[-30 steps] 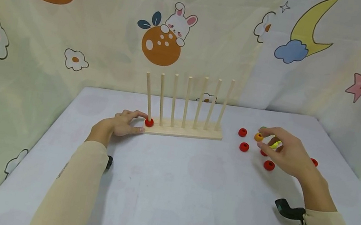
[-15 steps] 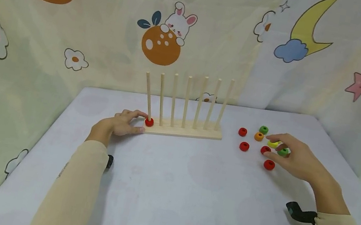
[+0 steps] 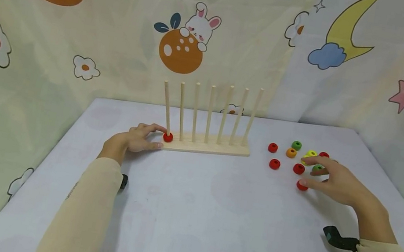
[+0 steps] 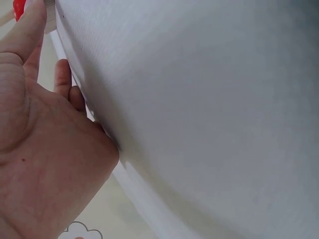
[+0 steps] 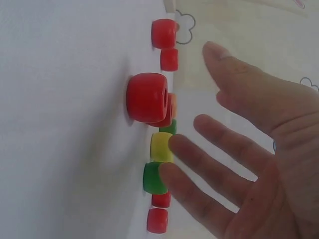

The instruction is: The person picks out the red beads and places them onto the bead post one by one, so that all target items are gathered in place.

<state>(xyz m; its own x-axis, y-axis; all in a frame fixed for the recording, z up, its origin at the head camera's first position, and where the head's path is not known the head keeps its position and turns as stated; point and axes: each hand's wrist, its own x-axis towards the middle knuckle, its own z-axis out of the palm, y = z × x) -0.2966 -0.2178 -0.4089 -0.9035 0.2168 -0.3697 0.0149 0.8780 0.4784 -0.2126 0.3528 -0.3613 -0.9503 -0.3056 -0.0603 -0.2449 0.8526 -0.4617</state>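
Note:
A wooden peg rack (image 3: pixel 210 146) with several upright pegs stands at the table's back, one red bead (image 3: pixel 168 137) round the foot of its leftmost peg. My left hand (image 3: pixel 137 137) holds the rack's left end, index finger by that peg and thumb at the front corner. On the right, my right hand (image 3: pixel 341 182) hovers over loose beads with fingers spread, holding nothing. Its thumb overlaps the nearest red bead (image 3: pixel 302 185) in the head view, but the right wrist view shows a gap from that bead (image 5: pixel 147 97). Its fingers partly hide a green bead (image 3: pixel 317 168).
Between rack and right hand lie red beads (image 3: pixel 272 147), an orange bead (image 3: pixel 291 153) and a green bead (image 3: pixel 296 145). Yellow beads (image 3: pixel 311 153) sit near the right fingertips. A printed cloth (image 3: pixel 129 33) hangs behind the white table (image 3: pixel 187 213).
My right hand has drawn back rightward from the orange bead and now hovers nearer the front red bead; more loose beads show. The left hand stays at the rack.

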